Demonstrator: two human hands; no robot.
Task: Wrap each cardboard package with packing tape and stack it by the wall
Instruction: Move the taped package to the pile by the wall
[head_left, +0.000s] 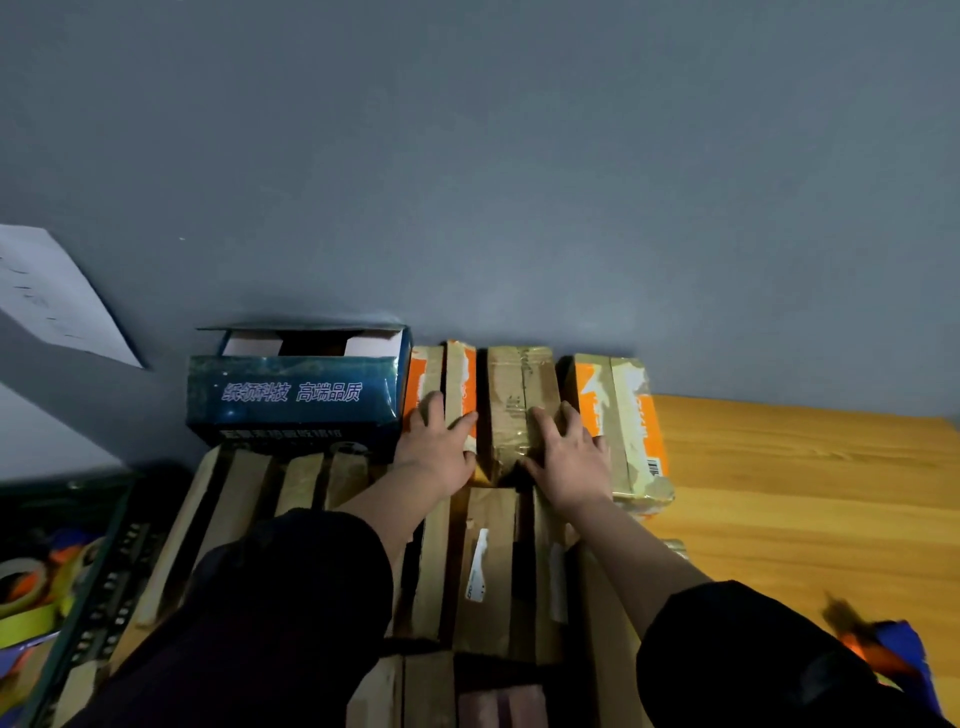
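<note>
1. A tape-wrapped brown package (519, 400) stands against the grey wall (519, 182), middle of a row of three, at 12 o'clock from the person.
2. The left hand (439, 447) lies flat, fingers spread, on the orange-printed package (441, 374) at its 9 o'clock, gripping nothing.
3. The right hand (566, 457) rests with fingers spread at the brown package's right edge, touching the orange-and-tan package (618, 415) at 3 o'clock; no closed grasp shows.
4. A blue printed box (296, 395), lid open, sits at 9 o'clock of the row.
5. More cardboard packages (488, 561) lie at 6 o'clock.
6. The wooden table (805, 493) extends toward 3 o'clock.
7. Tape rolls (26, 597) lie at 8 o'clock.
</note>
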